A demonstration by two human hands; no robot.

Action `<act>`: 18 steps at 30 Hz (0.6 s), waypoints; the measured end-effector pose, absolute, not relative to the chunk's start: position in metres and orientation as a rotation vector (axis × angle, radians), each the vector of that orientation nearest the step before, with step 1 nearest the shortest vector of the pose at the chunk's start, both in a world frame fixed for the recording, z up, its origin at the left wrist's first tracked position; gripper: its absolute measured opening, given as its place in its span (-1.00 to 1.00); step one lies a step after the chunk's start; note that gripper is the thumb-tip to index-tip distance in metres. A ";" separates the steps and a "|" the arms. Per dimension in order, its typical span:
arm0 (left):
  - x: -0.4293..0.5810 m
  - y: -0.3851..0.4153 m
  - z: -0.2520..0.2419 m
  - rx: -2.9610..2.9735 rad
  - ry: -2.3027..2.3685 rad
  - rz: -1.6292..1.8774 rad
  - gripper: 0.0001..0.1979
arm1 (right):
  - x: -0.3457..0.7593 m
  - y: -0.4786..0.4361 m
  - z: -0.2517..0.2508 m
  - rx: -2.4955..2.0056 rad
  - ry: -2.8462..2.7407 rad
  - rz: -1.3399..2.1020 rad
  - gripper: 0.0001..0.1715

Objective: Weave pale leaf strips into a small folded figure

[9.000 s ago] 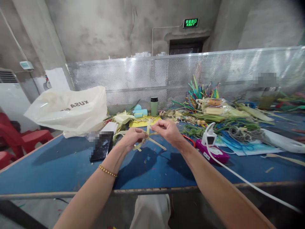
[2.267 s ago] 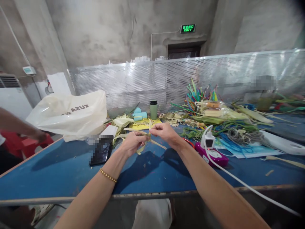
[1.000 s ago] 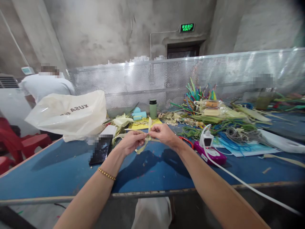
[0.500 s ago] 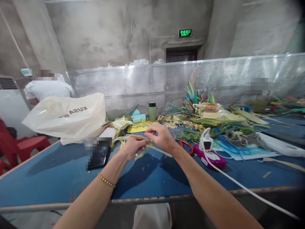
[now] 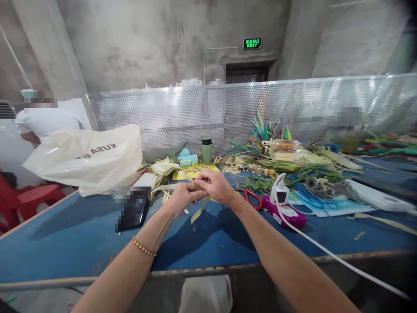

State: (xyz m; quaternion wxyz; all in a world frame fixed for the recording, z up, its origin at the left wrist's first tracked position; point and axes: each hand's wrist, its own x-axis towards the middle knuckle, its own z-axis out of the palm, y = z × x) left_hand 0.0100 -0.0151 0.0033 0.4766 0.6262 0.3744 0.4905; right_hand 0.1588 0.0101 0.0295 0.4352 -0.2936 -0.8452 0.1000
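Note:
Over the front middle of the blue table, my left hand (image 5: pixel 183 198) and my right hand (image 5: pixel 215 187) meet with fingers closed around pale husk strips (image 5: pixel 198 213). One flat end hangs below the fingers. Another pale length reaches left from my left hand, and a short end pokes up behind the fingertips. The spot where the strips cross is hidden by my fingers. A gold bead bracelet (image 5: pixel 143 248) is on my left wrist. To the right of my right hand lie scissors with red handles (image 5: pixel 252 198), partly covered by my wrist.
A black phone (image 5: pixel 134 208) and white plastic bag (image 5: pixel 87 156) lie left. Behind stand a green bottle (image 5: pixel 206 152) and blue rolls (image 5: pixel 188 160). A purple power strip (image 5: pixel 285 213) with a white cable is right, near tangled cords (image 5: pixel 321 189) and husk piles. A person (image 5: pixel 48 119) sits far left.
My hands have drawn closer together, right fingers lowering onto the left. The strip end that pointed lower right has gone from sight, and another end now shows above the fingers.

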 end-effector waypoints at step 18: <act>0.009 -0.013 0.000 1.543 0.925 1.098 -0.71 | 0.156 0.010 0.031 -0.749 -1.991 0.169 -0.79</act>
